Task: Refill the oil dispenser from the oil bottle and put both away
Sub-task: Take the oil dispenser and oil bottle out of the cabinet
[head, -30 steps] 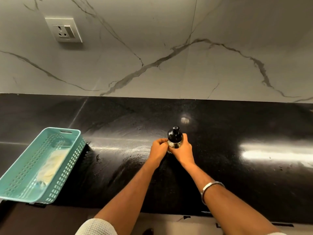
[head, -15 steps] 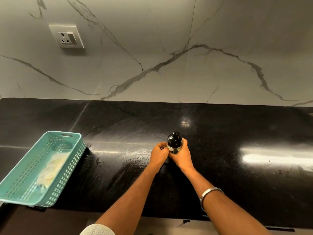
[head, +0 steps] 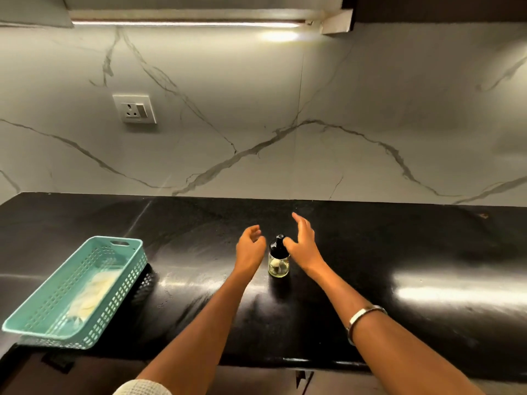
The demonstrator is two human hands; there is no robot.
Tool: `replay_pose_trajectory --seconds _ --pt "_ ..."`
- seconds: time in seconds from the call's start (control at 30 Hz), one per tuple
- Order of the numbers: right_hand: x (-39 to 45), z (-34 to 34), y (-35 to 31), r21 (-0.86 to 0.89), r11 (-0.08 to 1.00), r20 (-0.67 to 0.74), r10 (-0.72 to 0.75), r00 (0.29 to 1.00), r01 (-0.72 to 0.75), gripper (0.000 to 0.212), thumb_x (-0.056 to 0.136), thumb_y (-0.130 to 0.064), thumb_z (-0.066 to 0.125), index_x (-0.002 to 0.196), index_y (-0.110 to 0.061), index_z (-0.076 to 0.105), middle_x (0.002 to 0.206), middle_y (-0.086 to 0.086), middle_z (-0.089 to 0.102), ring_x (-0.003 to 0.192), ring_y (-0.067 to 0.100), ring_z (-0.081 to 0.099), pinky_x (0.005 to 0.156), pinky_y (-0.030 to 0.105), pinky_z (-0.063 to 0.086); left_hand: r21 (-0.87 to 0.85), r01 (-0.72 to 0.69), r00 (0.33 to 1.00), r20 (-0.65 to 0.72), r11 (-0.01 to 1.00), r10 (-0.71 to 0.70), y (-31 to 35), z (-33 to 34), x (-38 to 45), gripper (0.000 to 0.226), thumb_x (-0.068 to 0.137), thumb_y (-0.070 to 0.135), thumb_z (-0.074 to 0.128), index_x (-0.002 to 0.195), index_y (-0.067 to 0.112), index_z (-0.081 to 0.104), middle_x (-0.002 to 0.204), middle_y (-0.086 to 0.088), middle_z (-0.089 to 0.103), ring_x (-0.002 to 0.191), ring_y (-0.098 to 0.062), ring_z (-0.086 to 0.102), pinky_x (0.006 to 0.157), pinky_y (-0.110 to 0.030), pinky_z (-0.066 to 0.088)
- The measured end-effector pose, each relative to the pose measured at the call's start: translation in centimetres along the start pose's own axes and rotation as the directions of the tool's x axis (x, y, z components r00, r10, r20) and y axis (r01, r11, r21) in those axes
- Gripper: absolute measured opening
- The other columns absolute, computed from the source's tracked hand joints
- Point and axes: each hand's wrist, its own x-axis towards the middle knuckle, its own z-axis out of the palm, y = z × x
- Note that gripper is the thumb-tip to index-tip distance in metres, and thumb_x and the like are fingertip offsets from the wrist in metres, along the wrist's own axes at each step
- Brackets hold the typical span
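The fingers [head: 299, 220] of the right hand [head: 302, 243] are spread and nearly straight, holding nothing; they hover just to the right of the oil dispenser [head: 278, 259], the thumb side very near its black cap, though contact cannot be told. The left hand [head: 250, 246] sits just left of the dispenser, its fingers loosely curled and empty, apart from the glass.

The oil dispenser stands upright on the black desk [head: 399, 252] between the two hands, toward the middle of the surface, with a little pale oil showing in its clear lower part. The oil bottle is not in view.

Risks, as a judgement: the dispenser is small, narrow and top-heavy under its dark cap, and both hands are close on either side, so a careless sweep of either wrist could tip it onto the glossy desk and spill oil. The desk looks smeared and shiny, which would let the glass slide if nudged. If the cap is not seated tight, a knock would leak.

A teal basket [head: 119, 283] sits at the near left with something pale inside. A wall socket [head: 134, 109] is on the far marbled wall.

No brand, label or readable writing shows on the dispenser, basket or socket.
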Motion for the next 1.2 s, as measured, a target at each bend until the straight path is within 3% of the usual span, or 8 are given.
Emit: replay_pose_trajectory --seconds 0.33,0.5,0.63,0.77,0.97,1.1,1.2 --pt "-0.4 -3.7 -10.7 -0.011 0.949 -0.076 -0.316 0.946 0.316 0.060 0.090 -0.010 0.058 0.145 -0.010 0.033 0.145 0.009 0.037 0.136 0.021 0.034 0.114 0.032 0.030 -0.021 -0.290 0.956 -0.054 0.957 0.288 10.7 -3.1 -2.9 0.039 0.094 0.006 0.050 0.133 0.009 0.050 0.132 -0.009 0.057 0.117 -0.016 0.054 0.094 -0.023 0.042" --pt "0.5 -5.8 -17.0 -0.038 0.884 -0.149 -0.466 0.872 0.466 0.056 0.092 -0.012 0.060 0.142 -0.011 0.036 0.145 0.009 0.042 0.133 0.021 0.041 0.106 0.025 0.032 -0.047 -0.423 0.903 -0.108 0.905 0.416 17.6 -5.1 -3.8 0.039 0.096 0.009 0.051 0.135 0.009 0.049 0.132 -0.011 0.058 0.120 -0.022 0.055 0.104 -0.036 0.046" --pt "1.7 -7.6 -22.3 -0.041 0.822 -0.181 -0.565 0.805 0.568 0.053 0.093 -0.012 0.059 0.141 -0.012 0.037 0.142 0.008 0.045 0.127 0.020 0.046 0.100 0.022 0.036 -0.054 -0.522 0.845 -0.167 0.851 0.508 23.4 -7.0 -3.9 0.034 0.098 0.011 0.049 0.132 0.008 0.052 0.129 -0.011 0.060 0.112 -0.024 0.061 0.098 -0.041 0.051" --pt "3.9 -9.0 -27.7 -0.052 0.761 -0.205 -0.641 0.739 0.646 0.052 0.091 -0.006 0.057 0.140 -0.008 0.040 0.136 0.009 0.050 0.121 0.020 0.050 0.098 0.019 0.035 -0.143 -0.552 0.829 -0.197 0.821 0.523 28.9 -9.6 -2.7 0.031 0.095 0.010 0.048 0.124 0.011 0.058 0.120 -0.008 0.064 0.095 -0.019 0.067 0.096 -0.042 0.053" --pt "7.3 -10.1 -34.5 -0.069 0.676 -0.232 -0.726 0.648 0.733 0.047 0.091 -0.004 0.056 0.136 -0.002 0.043 0.132 0.014 0.053 0.117 0.023 0.053 0.097 0.023 0.040 -0.226 -0.611 0.792 -0.201 0.759 0.577 35.2 -12.5 0.0 0.023 0.093 0.010 0.052 0.115 0.011 0.061 0.113 -0.012 0.065 0.094 -0.021 0.067 0.087 -0.033 0.057" --pt "11.6 -10.0 -39.2 -0.113 0.676 -0.236 -0.730 0.642 0.728 0.045 0.092 -0.009 0.055 0.136 -0.005 0.044 0.132 0.011 0.053 0.115 0.020 0.053 0.090 0.017 0.038 -0.180 -0.596 0.802 -0.190 0.783 0.566 39.6 -15.2 4.1 0.025 0.091 0.007 0.050 0.113 0.009 0.061 0.109 -0.012 0.064 0.088 -0.021 0.065 0.084 -0.032 0.057" --pt "15.6 -9.6 -41.8 -0.179 0.696 -0.236 -0.716 0.657 0.695 0.046 0.092 -0.014 0.056 0.135 -0.005 0.044 0.131 0.013 0.053 0.117 0.020 0.053 0.089 0.018 0.038 -0.130 -0.538 0.838 -0.184 0.833 0.513 42.4 -16.6 7.7 0.014 0.091 0.006 0.045 0.091 0.011 0.058 0.095 -0.013 0.059 0.080 -0.024 0.059 0.083 -0.034 0.055"
